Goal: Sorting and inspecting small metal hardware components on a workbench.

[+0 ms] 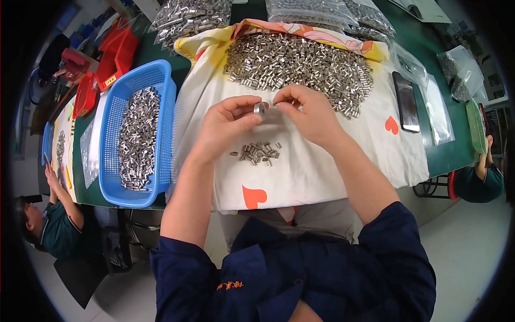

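Observation:
My left hand pinches a small silver metal ring-shaped part between thumb and fingers. My right hand is close beside it, its fingertips pinched on a tiny metal piece right next to that part. Below both hands lies a small cluster of short metal sleeves on a white cloth printed with orange hearts. A large heap of the same silver sleeves covers the far part of the cloth.
A blue plastic basket holding more sleeves sits to the left. Clear bags of metal parts lie at the back, a phone to the right. Red bins stand far left. Other people sit at the left and right.

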Motion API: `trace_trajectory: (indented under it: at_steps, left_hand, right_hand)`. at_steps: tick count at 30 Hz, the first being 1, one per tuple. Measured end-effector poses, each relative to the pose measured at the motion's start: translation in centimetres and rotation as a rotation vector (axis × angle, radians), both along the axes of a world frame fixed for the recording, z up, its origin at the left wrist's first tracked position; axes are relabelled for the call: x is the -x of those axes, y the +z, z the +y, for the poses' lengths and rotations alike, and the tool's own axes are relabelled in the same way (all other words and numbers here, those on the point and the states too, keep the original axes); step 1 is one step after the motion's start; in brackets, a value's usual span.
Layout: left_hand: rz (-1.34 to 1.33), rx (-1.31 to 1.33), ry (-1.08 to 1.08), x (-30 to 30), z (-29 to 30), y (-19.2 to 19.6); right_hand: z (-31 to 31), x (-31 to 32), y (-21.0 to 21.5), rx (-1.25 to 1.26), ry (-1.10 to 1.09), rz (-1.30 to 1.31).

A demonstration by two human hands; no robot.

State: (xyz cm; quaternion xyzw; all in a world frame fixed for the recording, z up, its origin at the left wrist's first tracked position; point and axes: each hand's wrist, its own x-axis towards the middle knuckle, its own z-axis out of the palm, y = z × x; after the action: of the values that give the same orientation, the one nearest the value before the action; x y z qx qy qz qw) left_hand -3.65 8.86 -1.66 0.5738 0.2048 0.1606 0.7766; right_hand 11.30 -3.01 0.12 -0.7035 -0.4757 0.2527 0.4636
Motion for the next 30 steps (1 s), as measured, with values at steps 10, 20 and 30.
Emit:
trace_trajectory:
  at_steps: [10, 20, 30]
  left_hand:
    - [0.044, -0.064, -0.039, 0.0, -0.2, -0.1]
    - [0.06, -0.12, 0.009, 0.0, -0.5, -0.1]
    - [0.144, -0.06, -0.109, 0.2, -0.6, 0.6]
  right_hand:
    - [-0.3, 1.1, -0.3, -0.052, 0.055, 0.058]
    - [-0.2, 2.2, -0.8, -0.192, -0.026, -0.212]
    - [-0.3, -0.3, 0.4, 0.088, 0.127, 0.109]
